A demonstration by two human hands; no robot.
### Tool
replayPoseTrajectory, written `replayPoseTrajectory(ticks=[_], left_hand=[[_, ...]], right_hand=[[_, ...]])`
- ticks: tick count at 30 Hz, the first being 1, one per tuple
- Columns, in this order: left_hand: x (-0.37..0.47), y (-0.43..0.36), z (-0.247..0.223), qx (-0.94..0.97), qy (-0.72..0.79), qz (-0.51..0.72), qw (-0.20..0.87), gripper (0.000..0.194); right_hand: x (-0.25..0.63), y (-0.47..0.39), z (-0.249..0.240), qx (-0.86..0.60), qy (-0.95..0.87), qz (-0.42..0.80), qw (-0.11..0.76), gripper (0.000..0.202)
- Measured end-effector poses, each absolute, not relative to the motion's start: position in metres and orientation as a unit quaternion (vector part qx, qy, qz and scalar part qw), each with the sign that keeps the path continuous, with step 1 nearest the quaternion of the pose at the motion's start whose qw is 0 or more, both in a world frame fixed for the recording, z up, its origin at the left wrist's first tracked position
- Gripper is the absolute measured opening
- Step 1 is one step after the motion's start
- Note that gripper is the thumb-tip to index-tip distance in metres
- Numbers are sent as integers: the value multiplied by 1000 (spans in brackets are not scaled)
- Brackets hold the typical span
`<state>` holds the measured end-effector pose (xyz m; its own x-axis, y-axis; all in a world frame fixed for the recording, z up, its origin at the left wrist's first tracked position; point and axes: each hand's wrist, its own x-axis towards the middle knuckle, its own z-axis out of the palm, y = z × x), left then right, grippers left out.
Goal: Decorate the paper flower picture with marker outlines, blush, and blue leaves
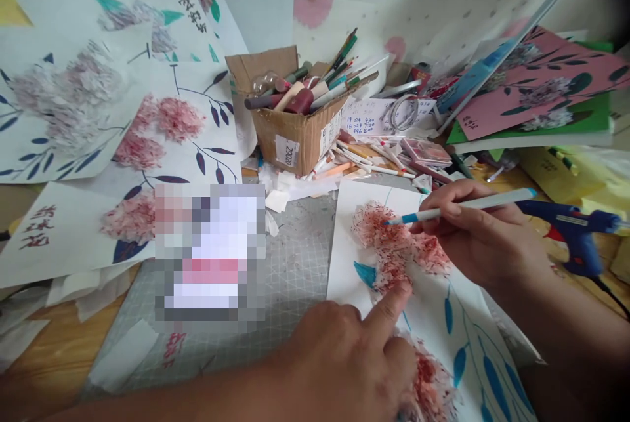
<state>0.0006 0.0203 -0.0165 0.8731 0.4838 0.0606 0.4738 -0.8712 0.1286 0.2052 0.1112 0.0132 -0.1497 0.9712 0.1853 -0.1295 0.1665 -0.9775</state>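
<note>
In the head view, my right hand (485, 232) grips a blue felt-tip pen (487, 201) with a white barrel. Its tip points left, at the upper red paper-shred flower (377, 224); whether it touches cannot be told. My left hand (359, 343) holds nothing. Its index finger is stretched out onto the lower edge of that flower cluster, while the other fingers bend. Under both hands lies a white paper sheet (347, 225) with a blue leaf (365, 274) and blue leafy stems (487, 369). Part of another red flower (430, 376) shows beside my left hand.
A grey cutting mat (295, 238) bears a blurred-out device (211, 254). Behind stands a cardboard box (290, 136) of pens. Finished flower sheets (177, 107) lean at left. A blue glue gun (581, 232) lies right, below a pink flower sheet (516, 90). Loose pens (364, 159) clutter the back.
</note>
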Motion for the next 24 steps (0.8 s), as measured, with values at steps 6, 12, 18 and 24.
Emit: replayPoseTrajectory(ticks=[6,12,18,24], left_hand=[[1,18,-12,949,306,37,65,22],[-5,24,-2,906,400,22,139,19],[-7,30,6,930,340,28,134,25],[-13,34,3,902,419,49,96,24]], right_hand=[[216,95,15,-397,-577,499,511,8],[237,75,31,-412,-575,442,552,13],[265,45,48,-446,-563,369,589,13],[292,19,30,-496,-663,284,483,19]])
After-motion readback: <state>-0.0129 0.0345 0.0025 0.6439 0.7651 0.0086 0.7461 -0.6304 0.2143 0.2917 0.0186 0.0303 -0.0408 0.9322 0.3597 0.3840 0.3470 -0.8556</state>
